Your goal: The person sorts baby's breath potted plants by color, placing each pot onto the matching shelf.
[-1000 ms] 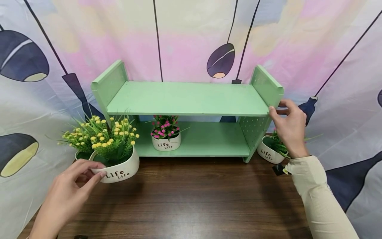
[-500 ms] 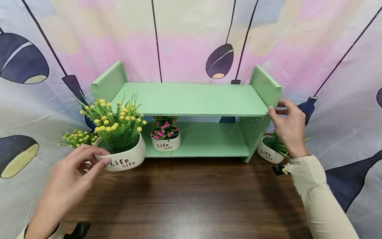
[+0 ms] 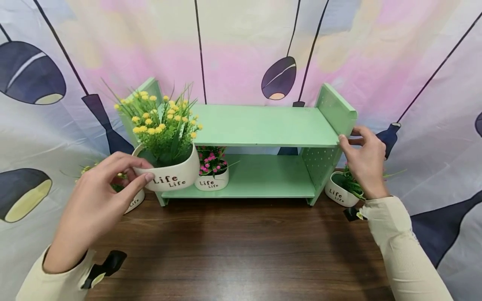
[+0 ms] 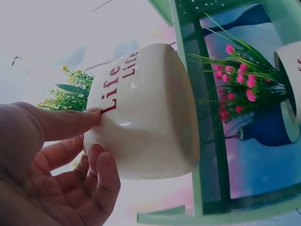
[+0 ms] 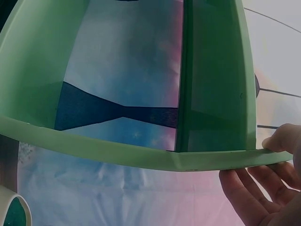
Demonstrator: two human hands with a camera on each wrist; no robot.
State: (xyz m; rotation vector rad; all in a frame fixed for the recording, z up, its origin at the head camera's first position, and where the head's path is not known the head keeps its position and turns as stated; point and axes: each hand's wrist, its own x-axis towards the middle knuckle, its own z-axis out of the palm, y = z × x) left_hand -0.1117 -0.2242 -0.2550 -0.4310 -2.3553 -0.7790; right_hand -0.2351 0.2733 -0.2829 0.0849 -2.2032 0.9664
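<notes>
My left hand pinches the rim of a white pot of yellow flowers, thumb outside near the "Life" lettering and fingers over the edge. The pot hangs in the air before the left end of a green two-tier shelf. In the left wrist view the pot appears sideways, its base toward the shelf. My right hand grips the shelf's right side panel near the upper board. The right wrist view shows the thumb and fingers of that hand on either side of the panel's edge.
A pot of pink flowers stands on the lower tier, partly covered by the held pot. Another yellow-flower pot sits on the wooden table at left, mostly behind my hand. One more pot stands right of the shelf.
My left hand has raised the yellow-flower pot from beside the shelf's lower left, up and to the right, to upper-board height. My right hand has stayed on the side panel.
</notes>
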